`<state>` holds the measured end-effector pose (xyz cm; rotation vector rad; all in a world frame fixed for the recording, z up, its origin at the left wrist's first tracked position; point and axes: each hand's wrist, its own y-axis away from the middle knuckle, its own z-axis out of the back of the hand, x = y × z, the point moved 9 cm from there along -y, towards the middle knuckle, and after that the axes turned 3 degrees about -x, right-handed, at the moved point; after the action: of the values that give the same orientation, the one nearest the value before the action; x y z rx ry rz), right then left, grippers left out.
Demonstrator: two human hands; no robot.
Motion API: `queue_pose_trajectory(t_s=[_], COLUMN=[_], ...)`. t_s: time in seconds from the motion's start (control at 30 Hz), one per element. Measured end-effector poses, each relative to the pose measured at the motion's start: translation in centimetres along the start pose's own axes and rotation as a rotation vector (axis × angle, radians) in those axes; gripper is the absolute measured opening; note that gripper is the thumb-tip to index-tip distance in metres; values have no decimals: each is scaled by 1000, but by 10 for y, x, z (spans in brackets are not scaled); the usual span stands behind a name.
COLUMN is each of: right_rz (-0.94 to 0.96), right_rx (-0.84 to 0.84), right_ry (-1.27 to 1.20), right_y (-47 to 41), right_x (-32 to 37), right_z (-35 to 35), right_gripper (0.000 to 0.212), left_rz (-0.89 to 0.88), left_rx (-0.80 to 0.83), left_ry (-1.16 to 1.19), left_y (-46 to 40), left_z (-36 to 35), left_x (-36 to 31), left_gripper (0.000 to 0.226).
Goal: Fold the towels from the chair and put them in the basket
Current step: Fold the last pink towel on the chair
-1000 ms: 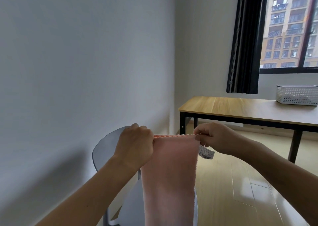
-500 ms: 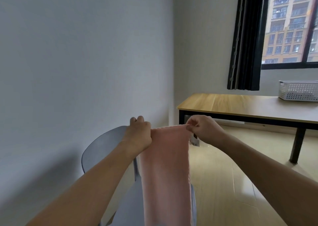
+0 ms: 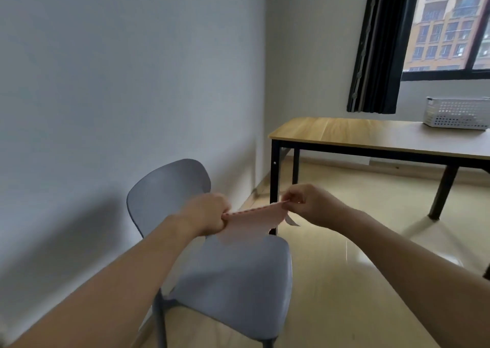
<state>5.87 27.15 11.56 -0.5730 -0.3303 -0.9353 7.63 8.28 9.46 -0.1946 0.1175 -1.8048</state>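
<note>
A pink towel (image 3: 249,224) is stretched between my two hands above the grey chair (image 3: 233,276). My left hand (image 3: 206,213) is closed on its left top corner, my right hand (image 3: 309,204) pinches the right top corner, where a small label hangs down. Only a short strip of the towel shows below its top edge. The chair seat under it is bare. A white perforated basket (image 3: 457,113) stands on the wooden table (image 3: 352,131) at the far right, well away from both hands.
A white wall runs along the left, close behind the chair. The table has black metal legs and stands on a light wood floor. A dark curtain (image 3: 376,45) hangs beside the window behind the table.
The view has tilted down and the chair seat now shows. The hands have lowered with the towel, and far less of the towel hangs in view than before.
</note>
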Motion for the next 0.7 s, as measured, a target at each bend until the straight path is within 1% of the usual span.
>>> queue_pose_trajectory(t_s=[0.03, 0.1, 0.17, 0.2, 0.23, 0.27, 0.3, 0.37, 0.43, 0.57, 0.7], right_rz=[-28, -91, -171, -210, -247, -281, -309, -353, -391, -418, -412], right_rx=[75, 223, 370, 432, 476, 503, 519, 509, 462, 362, 285], right_ry=[41, 116, 154, 155, 150, 144, 145, 140, 110, 89, 106], right_y=[12, 38, 65, 78, 89, 96, 101, 100, 89, 50, 3], right_x=[-10, -33, -58, -69, -80, -89, -98, -112, -121, -133, -148], right_z=[-22, -69, -116, -136, -153, -166, -175, -184, -187, -192, -209], right_gripper=[8, 9, 8, 13, 19, 22, 20, 13, 13, 18, 15], left_rz=[-15, -22, -1, 15, 24, 32, 47, 96, 154, 345, 491], left_rx=[99, 313, 497, 563, 595, 602, 586, 523, 438, 281, 208], left_ry=[36, 122, 205, 244, 279, 302, 328, 394, 499, 731, 768], left_y=[12, 39, 67, 78, 86, 90, 92, 89, 80, 53, 19], left_z=[-30, -94, -154, -179, -198, -212, -222, -235, -239, -247, -272], left_x=[-8, -27, -42, -46, -49, -49, -46, -32, -17, 19, 49], left_gripper=[19, 4, 16, 19, 17, 12, 9, 10, 7, 15, 9])
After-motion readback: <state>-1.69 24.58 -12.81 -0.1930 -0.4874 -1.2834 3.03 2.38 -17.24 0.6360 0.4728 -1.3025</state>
